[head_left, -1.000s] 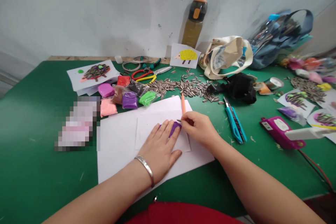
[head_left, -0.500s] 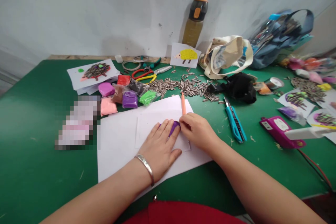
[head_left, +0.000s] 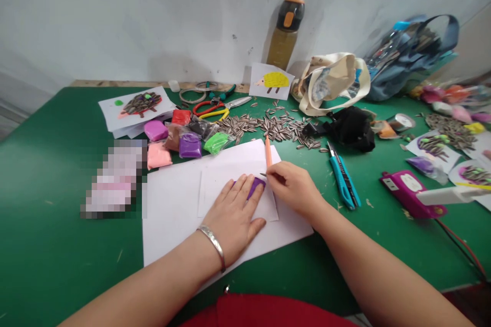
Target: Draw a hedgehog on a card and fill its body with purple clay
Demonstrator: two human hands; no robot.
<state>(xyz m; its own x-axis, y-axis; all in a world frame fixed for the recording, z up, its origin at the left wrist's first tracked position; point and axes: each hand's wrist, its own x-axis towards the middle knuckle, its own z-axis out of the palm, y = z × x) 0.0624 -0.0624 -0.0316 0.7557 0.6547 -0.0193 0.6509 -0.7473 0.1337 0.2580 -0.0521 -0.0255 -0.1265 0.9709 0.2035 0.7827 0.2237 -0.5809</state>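
Note:
My left hand (head_left: 240,209) lies flat with its fingers extended over a piece of purple clay (head_left: 258,184), which is partly hidden beneath the fingers. The clay rests on a small white card (head_left: 215,179), itself on a larger white sheet (head_left: 164,225). Beside the clay's right edge, my right hand (head_left: 291,186) is closed in a pinch. From its fingertips sticks a small dark pointed thing (head_left: 263,174), much like a sunflower seed; the rest is hidden. An orange pen-like stick (head_left: 268,151) lies on the sheet just beyond that hand.
Behind the paper lie sunflower seeds (head_left: 276,126), scissors (head_left: 220,108) and bagged clay (head_left: 190,145). A utility knife (head_left: 343,176) and a purple power strip (head_left: 410,191) are at right. A hedgehog picture (head_left: 271,82) leans near a bottle (head_left: 284,33); a tote bag (head_left: 333,84) stands beside it.
My right hand has drawn back slightly to the right from the clay, and a dark tip now shows at its fingers. My left hand has stayed in place.

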